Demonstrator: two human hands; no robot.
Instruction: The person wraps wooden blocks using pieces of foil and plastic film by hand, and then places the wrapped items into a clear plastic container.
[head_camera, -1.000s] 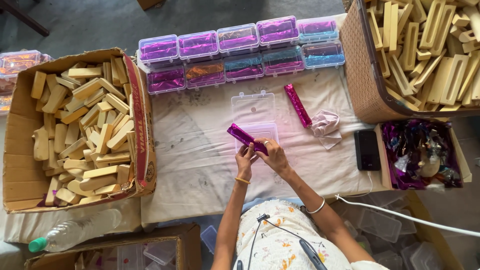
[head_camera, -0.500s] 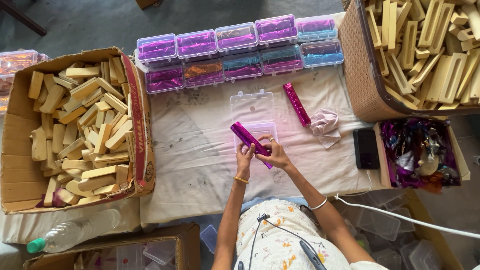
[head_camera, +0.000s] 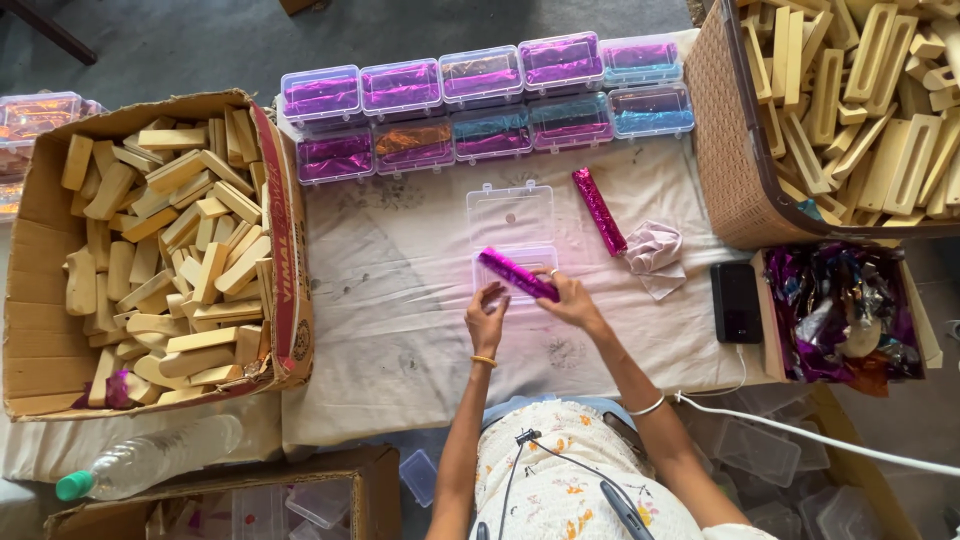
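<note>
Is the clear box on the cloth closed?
No, the clear box lies open, its lid flat above the tray, while the right hand holds a purple bar over it.

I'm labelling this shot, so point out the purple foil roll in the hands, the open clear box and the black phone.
purple foil roll (head_camera: 515, 273), head view, mid-length of the foil.
open clear box (head_camera: 508, 212), head view, raised lid.
black phone (head_camera: 737, 301), head view, screen centre.

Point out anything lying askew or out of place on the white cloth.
A purple foil-wrapped stick lies loose and slanted beside the open clear box, next to a crumpled pale cloth. The filled boxes behind sit in neat rows.
</note>
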